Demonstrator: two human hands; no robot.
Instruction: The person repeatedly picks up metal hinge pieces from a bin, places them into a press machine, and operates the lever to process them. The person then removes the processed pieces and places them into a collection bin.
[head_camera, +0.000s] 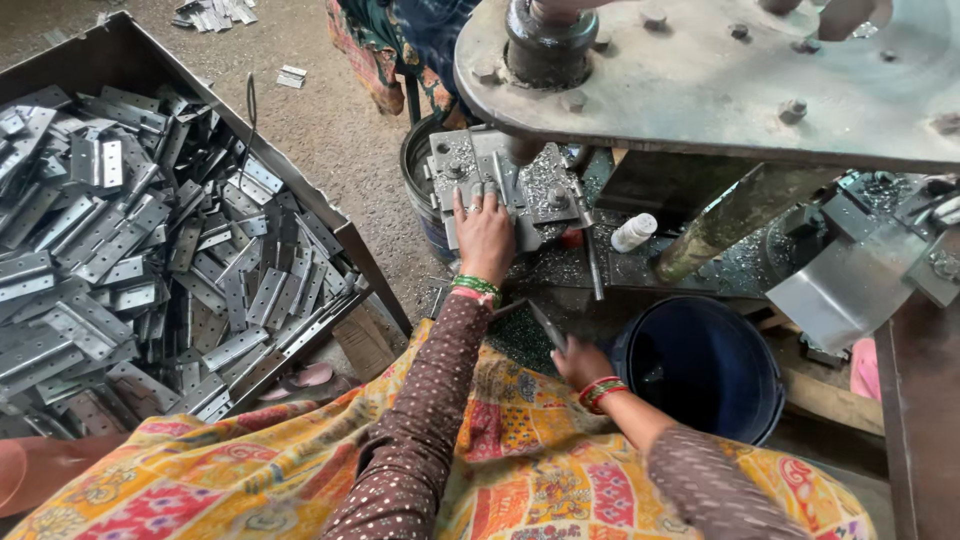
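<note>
Tray (340, 225) w/ hinge plates (130, 250); floor (330, 120).

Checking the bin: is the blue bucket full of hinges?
No; the blue bucket by the right hand looks dark and hollow, while hinges fill the tray.

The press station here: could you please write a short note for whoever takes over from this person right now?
Left hand: flat on the die block under the press plate, fingers spread; what it presses is hidden.
Right hand: low beside the dark bucket, gripping a thin dark metal piece.
Stock: a big tray on the left is heaped with flat hinge plates; a few more lie on the floor beyond.
Done or left: the count cannot be told; the heap remains large.
</note>
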